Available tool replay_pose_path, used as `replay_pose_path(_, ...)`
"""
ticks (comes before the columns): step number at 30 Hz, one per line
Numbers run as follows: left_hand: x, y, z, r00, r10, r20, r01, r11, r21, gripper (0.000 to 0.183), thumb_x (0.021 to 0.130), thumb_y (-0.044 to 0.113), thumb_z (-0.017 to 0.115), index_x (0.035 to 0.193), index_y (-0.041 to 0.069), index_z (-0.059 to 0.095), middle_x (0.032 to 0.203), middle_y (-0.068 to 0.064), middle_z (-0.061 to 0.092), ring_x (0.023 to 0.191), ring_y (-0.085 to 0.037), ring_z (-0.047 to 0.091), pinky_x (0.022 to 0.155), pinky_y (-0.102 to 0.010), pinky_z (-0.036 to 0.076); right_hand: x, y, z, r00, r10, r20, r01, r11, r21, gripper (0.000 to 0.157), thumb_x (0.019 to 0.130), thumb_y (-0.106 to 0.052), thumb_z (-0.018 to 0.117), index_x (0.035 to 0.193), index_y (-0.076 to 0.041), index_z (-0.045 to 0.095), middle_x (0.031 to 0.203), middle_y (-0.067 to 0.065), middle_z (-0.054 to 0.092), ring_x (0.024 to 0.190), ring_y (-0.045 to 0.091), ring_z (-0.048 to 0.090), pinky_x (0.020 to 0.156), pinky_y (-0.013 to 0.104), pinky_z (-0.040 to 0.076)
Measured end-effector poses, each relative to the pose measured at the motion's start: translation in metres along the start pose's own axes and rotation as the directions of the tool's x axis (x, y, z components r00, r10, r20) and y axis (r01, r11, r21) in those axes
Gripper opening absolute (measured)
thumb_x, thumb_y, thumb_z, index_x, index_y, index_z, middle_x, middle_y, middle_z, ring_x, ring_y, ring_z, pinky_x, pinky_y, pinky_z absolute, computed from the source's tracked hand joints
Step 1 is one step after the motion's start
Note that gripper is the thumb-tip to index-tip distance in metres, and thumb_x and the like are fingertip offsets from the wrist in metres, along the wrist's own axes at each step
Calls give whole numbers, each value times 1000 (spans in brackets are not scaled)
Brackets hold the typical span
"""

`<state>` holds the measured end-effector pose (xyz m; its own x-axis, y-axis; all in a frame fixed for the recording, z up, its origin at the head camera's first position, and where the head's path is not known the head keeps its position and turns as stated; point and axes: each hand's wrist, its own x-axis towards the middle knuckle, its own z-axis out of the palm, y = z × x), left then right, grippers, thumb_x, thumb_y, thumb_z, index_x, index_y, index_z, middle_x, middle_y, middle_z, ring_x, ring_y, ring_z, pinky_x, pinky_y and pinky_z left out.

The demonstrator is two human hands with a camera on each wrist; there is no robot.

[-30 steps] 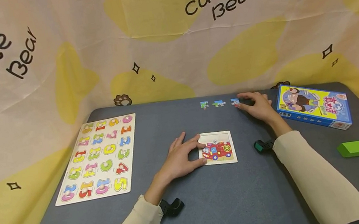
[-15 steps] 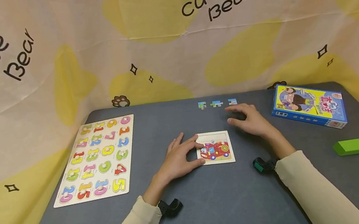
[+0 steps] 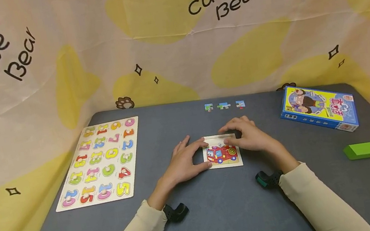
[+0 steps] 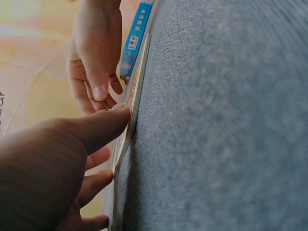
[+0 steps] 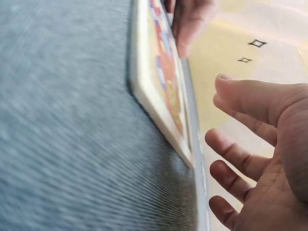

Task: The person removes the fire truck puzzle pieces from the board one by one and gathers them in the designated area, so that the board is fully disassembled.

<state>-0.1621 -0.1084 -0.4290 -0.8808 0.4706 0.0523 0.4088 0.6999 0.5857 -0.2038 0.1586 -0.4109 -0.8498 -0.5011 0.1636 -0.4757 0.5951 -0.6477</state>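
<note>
A small framed jigsaw puzzle (image 3: 223, 160) with a red fire truck lies mid-table; the top strip inside its frame is pale and bare. My left hand (image 3: 185, 162) holds its left side, thumb at the near corner and index finger at the far one. The left wrist view shows that thumb (image 4: 103, 127) on the frame's edge. Above the puzzle's right side hovers my right hand (image 3: 249, 134), nothing between its fingers, thumb over the top right of the picture. In the right wrist view its parted fingers (image 5: 236, 159) stand apart from the frame. Three loose jigsaw pieces (image 3: 224, 105) lie farther back.
A number puzzle board (image 3: 100, 162) lies at the left of the grey table (image 3: 217, 214). On the right are a blue and yellow box (image 3: 318, 107) and a green block (image 3: 362, 150). A printed cloth (image 3: 166, 38) hangs behind the table.
My right hand has come from the rightmost loose piece at the back toward me and left, over the puzzle. The pieces stay in their row. My left hand keeps its place.
</note>
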Motion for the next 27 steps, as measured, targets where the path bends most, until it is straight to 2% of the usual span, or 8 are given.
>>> replay_pose_path(8, 2, -1, 1, 1000, -9, -3, 9, 999, 35, 65, 90, 39, 75, 148, 20, 55, 166, -2, 35, 157, -41, 19, 122, -66, 15, 1, -5, 9, 997, -11, 72, 13, 1000, -16, 31, 87, -20, 80, 118, -19, 76, 114, 5, 68, 97, 26, 44, 80, 42, 22)
replay_pose_path(13, 2, 0, 1, 1000, -22, 16, 21, 998, 56, 68, 91, 43, 73, 151, 19, 52, 164, -1, 38, 158, -41, 15, 123, -64, 13, 2, -6, 15, 992, -19, 123, 22, 999, -27, 30, 89, -21, 79, 119, -22, 76, 112, 2, 66, 95, 22, 41, 79, 41, 20)
replay_pose_path(27, 3, -2, 2, 1000, -29, 10, 28, 998, 59, 70, 90, 45, 74, 151, 17, 52, 163, -1, 42, 158, -39, 15, 123, -63, 14, 3, -13, 23, 992, -16, 127, 23, 998, -51, 30, 89, -22, 79, 119, -23, 77, 109, 1, 62, 92, 19, 38, 79, 42, 19)
